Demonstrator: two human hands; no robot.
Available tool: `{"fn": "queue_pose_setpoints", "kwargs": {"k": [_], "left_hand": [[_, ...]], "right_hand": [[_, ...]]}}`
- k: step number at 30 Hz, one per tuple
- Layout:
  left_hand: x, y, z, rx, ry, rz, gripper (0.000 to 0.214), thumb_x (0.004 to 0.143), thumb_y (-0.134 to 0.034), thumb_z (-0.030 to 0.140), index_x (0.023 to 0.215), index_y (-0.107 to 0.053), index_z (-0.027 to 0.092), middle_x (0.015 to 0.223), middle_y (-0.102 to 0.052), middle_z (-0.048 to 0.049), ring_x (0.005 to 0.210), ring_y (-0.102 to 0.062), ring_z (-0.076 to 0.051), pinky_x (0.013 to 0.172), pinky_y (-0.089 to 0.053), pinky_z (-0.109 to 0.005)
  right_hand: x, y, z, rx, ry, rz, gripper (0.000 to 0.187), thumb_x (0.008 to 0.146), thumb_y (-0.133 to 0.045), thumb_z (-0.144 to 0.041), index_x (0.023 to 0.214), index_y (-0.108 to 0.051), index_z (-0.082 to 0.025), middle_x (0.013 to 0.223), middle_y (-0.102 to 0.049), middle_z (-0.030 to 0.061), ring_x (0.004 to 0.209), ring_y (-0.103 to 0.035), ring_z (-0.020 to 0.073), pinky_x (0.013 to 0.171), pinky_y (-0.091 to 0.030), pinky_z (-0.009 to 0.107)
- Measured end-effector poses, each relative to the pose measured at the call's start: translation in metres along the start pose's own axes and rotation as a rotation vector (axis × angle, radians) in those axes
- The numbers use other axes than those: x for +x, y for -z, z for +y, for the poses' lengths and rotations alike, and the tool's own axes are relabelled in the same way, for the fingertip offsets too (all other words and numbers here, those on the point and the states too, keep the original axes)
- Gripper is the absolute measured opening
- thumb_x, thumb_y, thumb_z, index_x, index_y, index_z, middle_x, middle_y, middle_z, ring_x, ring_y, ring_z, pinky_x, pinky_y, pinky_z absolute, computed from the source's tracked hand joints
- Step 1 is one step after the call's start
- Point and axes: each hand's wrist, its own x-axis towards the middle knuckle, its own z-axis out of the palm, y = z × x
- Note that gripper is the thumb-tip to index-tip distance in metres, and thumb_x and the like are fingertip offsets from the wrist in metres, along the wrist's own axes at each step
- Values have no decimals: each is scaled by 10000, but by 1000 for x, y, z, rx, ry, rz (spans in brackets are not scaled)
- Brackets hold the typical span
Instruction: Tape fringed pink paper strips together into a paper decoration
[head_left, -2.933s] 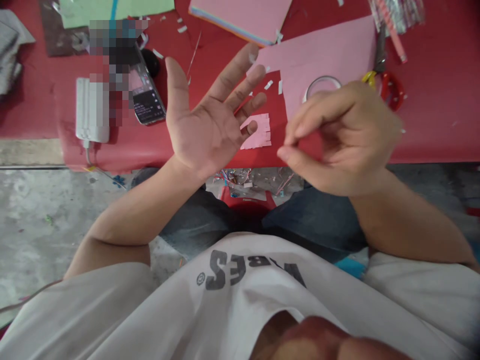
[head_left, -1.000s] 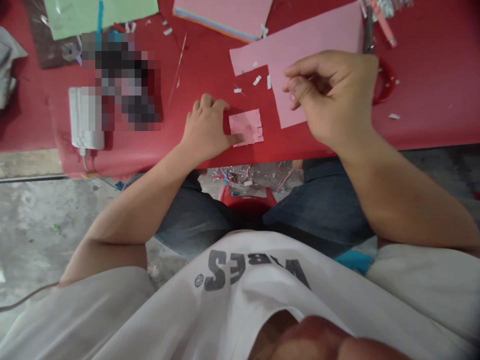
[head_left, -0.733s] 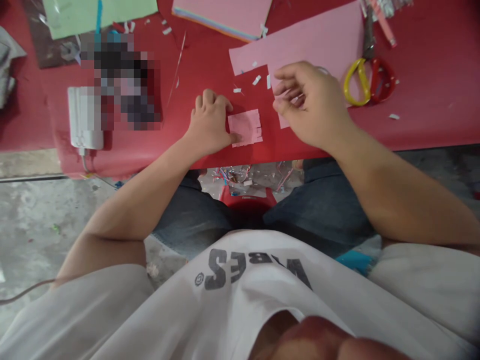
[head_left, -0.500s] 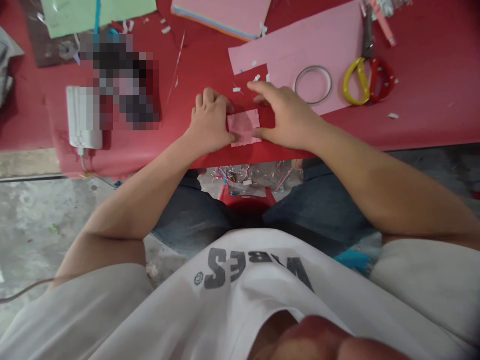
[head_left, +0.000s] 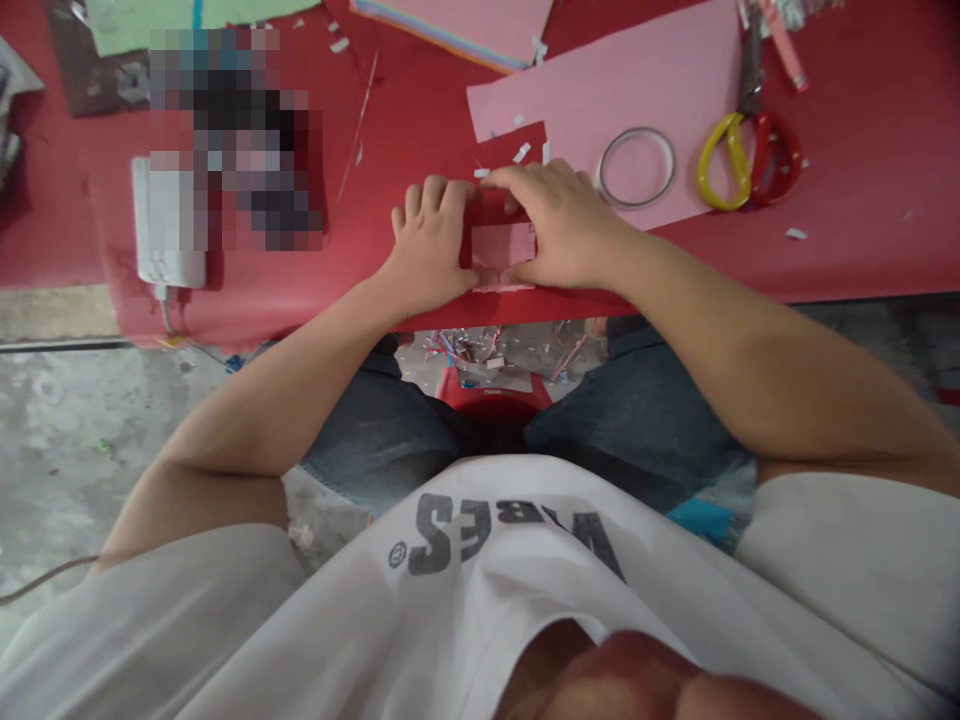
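A small pink paper piece [head_left: 504, 243] with notched edges lies on the red tabletop, close to the front edge. A narrow strip along its near side looks folded. My left hand [head_left: 431, 238] rests to the left of it, fingers spread on the table, the thumb tip on the near left corner. From the right, my right hand [head_left: 574, 225] arches over the paper's right edge. Its thumb presses near the same strip, while the forefinger reaches out beyond the far edge. Both hands are open, and the two thumb tips are close together. The right hand hides part of the paper's right side.
A large pink sheet [head_left: 577, 100] bears a ring-shaped tape roll [head_left: 602, 165]. Scissors [head_left: 739, 165] with yellow and red handles lie to the right. A white power bank [head_left: 171, 235] with a cable is at the left. Paper scraps [head_left: 523, 152] dot the tabletop.
The paper has shifted slightly right in view. My left fingers have straightened and spread, and the two thumbs have come closer together at the near edge.
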Motion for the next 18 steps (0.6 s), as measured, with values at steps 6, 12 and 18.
{"fn": "queue_pose_setpoints", "kwargs": {"k": [6, 12, 18], "left_hand": [[-30, 11, 4, -387, 122, 76, 189, 913, -735, 352, 1014, -684, 200, 947, -695, -57, 873, -642, -197, 860, -500, -354], [-84, 8, 13, -828, 468, -378, 408, 802, -879, 495, 641, -707, 162, 556, -572, 11, 547, -476, -93, 552, -326, -263], [-103, -39, 29, -1227, 646, -410, 505, 793, -835, 625, 953, -783, 149, 1030, -810, -130, 931, -787, -234, 804, -593, -329]], "right_hand": [[-20, 5, -8, 1, -13, -36, 960, 704, -876, -398, 1543, -411, -368, 1416, -600, 96, 1326, -536, 434, 1102, -483, 690], [-34, 3, -4, 40, 6, -42, 1049, 642, -927, -426, 1547, -397, -408, 1428, -605, 80, 1311, -534, 428, 1118, -461, 708], [-40, 0, -1, 52, 28, -16, 1080, 632, -938, -400, 1546, -368, -482, 1424, -594, 59, 1325, -530, 433, 1132, -438, 756]]}}
